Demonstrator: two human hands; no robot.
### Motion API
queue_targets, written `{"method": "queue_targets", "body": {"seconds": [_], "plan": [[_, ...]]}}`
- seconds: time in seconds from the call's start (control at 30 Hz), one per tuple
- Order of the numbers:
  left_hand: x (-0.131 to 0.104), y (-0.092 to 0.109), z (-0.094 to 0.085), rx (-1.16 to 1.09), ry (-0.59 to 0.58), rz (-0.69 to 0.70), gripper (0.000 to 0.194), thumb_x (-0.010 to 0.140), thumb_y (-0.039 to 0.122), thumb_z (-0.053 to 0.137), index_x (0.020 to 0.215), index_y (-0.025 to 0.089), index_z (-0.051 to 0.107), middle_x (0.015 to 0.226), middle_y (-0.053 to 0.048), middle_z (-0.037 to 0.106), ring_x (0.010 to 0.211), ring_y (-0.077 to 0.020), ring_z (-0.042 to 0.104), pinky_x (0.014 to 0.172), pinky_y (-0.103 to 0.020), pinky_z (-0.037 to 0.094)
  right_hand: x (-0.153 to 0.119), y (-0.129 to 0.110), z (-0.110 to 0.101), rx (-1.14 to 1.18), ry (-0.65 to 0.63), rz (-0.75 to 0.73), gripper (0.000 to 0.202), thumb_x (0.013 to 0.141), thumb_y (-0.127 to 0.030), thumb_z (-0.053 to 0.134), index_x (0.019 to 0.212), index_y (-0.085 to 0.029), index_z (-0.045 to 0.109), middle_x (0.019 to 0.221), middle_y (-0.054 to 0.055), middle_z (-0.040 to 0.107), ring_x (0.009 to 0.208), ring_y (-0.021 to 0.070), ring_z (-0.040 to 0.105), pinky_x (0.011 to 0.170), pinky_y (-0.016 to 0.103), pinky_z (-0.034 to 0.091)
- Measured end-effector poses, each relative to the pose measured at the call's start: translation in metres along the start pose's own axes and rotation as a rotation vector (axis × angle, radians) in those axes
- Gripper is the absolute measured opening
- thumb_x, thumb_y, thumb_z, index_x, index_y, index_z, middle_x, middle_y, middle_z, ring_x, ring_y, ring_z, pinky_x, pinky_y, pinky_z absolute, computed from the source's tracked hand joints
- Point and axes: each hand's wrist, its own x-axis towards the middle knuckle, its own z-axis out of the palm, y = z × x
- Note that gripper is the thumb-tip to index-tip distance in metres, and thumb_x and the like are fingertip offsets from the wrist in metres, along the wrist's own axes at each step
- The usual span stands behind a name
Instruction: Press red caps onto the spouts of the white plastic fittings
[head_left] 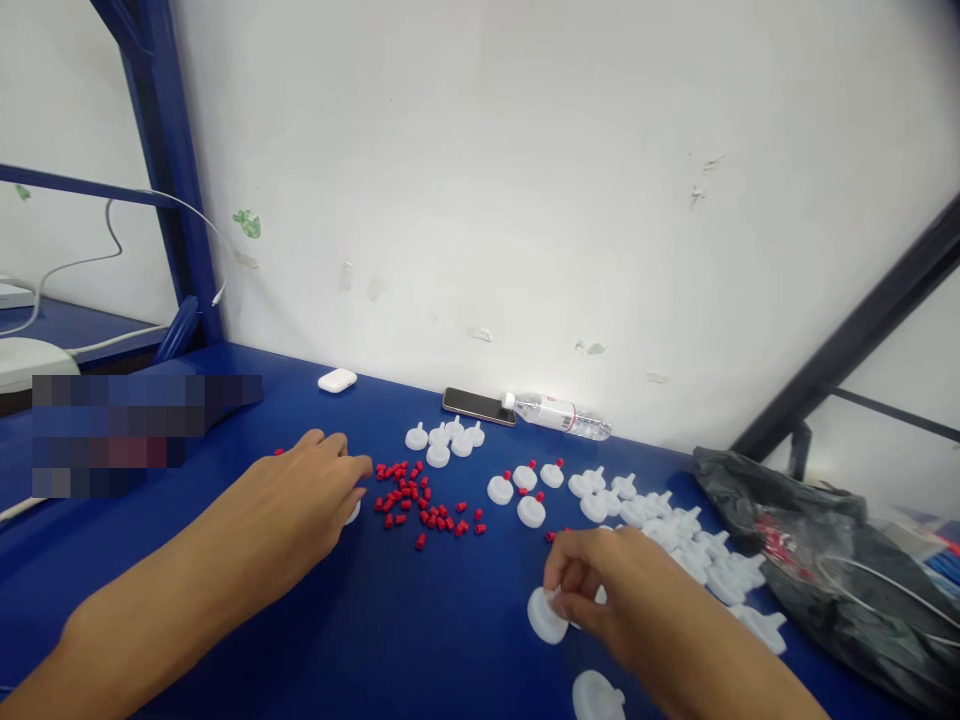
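My right hand (589, 575) pinches the narrow spout of a white plastic spouted cap (546, 618), its wide round base facing down and left. My left hand (330, 485) is curled with fingers together over another white piece (352, 512), mostly hidden beneath the fingertips. Between the hands many small red tips (412, 495) lie scattered. Several white caps (439, 455) stand in a group behind them. Nearer the right, a few white caps (531, 511) have red tips on or beside their spouts. A large pile of white caps (675, 530) spreads beyond my right hand.
A phone (478, 406) and a lying water bottle (562, 414) rest against the wall, with a white earphone case (337, 380) to their left. A black plastic bag (825, 570) holding red pieces sits at right. Blue frame posts (176, 170) rise at left.
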Motion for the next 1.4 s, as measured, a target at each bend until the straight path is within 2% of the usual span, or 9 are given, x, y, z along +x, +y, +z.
{"method": "queue_targets", "body": {"seconds": [0.1,0.17,0.3,0.53,0.77,1.0,1.23,1.3,1.4], "plan": [[-0.004,0.014,-0.012,-0.007,0.054,0.038,0.033,0.103,0.029,0.041,0.112,0.028,0.073,0.105,-0.008,0.068,0.092,-0.029,0.066,0.057,-0.034,0.046,-0.004,0.001,-0.003,0.034,0.075,-0.106,0.017,0.088,-0.015,0.067,0.08,-0.029,0.07,0.076,-0.007,0.077,0.073,0.017,0.071,0.066,0.028,0.044],[-0.011,0.025,-0.017,-0.143,0.102,0.085,0.036,0.105,0.049,0.043,0.121,0.034,0.071,0.118,-0.006,0.07,0.105,-0.0289,0.068,0.071,-0.038,0.056,-0.009,-0.003,-0.005,0.077,0.149,-0.2,0.012,0.091,-0.021,0.068,0.085,-0.031,0.069,0.082,-0.009,0.077,0.078,0.0162,0.071,0.069,0.028,0.045],[-0.029,0.042,-0.016,-0.339,0.118,0.209,0.064,0.089,0.072,0.062,0.144,0.041,0.054,0.14,-0.001,0.066,0.128,-0.0304,0.061,0.104,-0.043,0.053,-0.016,-0.019,-0.006,0.19,0.328,-0.416,0.006,0.096,-0.028,0.066,0.091,-0.032,0.067,0.088,-0.009,0.077,0.077,0.0132,0.071,0.065,0.024,0.046],[-0.024,0.057,-0.021,-0.505,0.134,0.281,0.028,0.102,0.038,0.057,0.13,0.041,0.059,0.128,0.008,0.071,0.114,-0.016,0.067,0.098,-0.027,0.052,-0.016,-0.036,-0.003,0.279,0.437,-0.496,0.008,0.099,-0.029,0.06,0.093,-0.03,0.065,0.087,-0.006,0.075,0.075,0.0128,0.07,0.056,0.021,0.043],[-0.027,0.056,-0.025,-0.499,0.09,0.179,0.034,0.101,0.046,0.055,0.135,0.043,0.053,0.128,0.008,0.07,0.085,-0.0162,0.068,0.079,-0.029,0.056,-0.011,-0.039,-0.005,0.202,0.382,-0.417,0.015,0.103,-0.031,0.054,0.09,-0.031,0.063,0.083,-0.008,0.075,0.07,0.0141,0.068,0.058,0.025,0.04],[-0.022,0.059,-0.032,-0.564,0.202,0.224,0.022,0.102,0.042,0.055,0.123,0.042,0.061,0.117,0.01,0.073,0.078,-0.0138,0.068,0.086,-0.028,0.057,-0.01,-0.039,-0.003,0.134,0.346,-0.405,0.016,0.103,-0.038,0.054,0.099,-0.034,0.069,0.083,-0.007,0.076,0.071,0.0166,0.07,0.062,0.029,0.041],[-0.022,0.043,-0.006,-0.325,0.144,0.208,0.04,0.1,0.045,0.058,0.14,0.04,0.054,0.139,0.001,0.065,0.125,-0.0276,0.061,0.106,-0.042,0.049,-0.008,-0.033,-0.003,0.143,0.441,-0.422,0.014,0.103,-0.037,0.057,0.1,-0.035,0.07,0.091,-0.008,0.078,0.075,0.0153,0.072,0.064,0.027,0.044],[-0.017,0.04,0.003,-0.22,0.086,0.228,0.035,0.101,0.036,0.057,0.136,0.034,0.059,0.134,-0.004,0.066,0.122,-0.0295,0.061,0.099,-0.044,0.052,-0.008,-0.033,-0.004,0.143,0.461,-0.412,0.017,0.103,-0.039,0.055,0.099,-0.034,0.071,0.09,-0.007,0.078,0.073,0.0152,0.071,0.061,0.027,0.043],[-0.008,0.039,0.017,-0.078,-0.056,0.21,0.025,0.099,0.019,0.055,0.118,0.024,0.069,0.115,-0.01,0.068,0.101,-0.029,0.067,0.072,-0.038,0.055,-0.009,-0.033,-0.005,0.142,0.474,-0.415,0.021,0.104,-0.039,0.053,0.096,-0.032,0.071,0.087,-0.005,0.076,0.072,0.0155,0.069,0.059,0.027,0.043]]}}
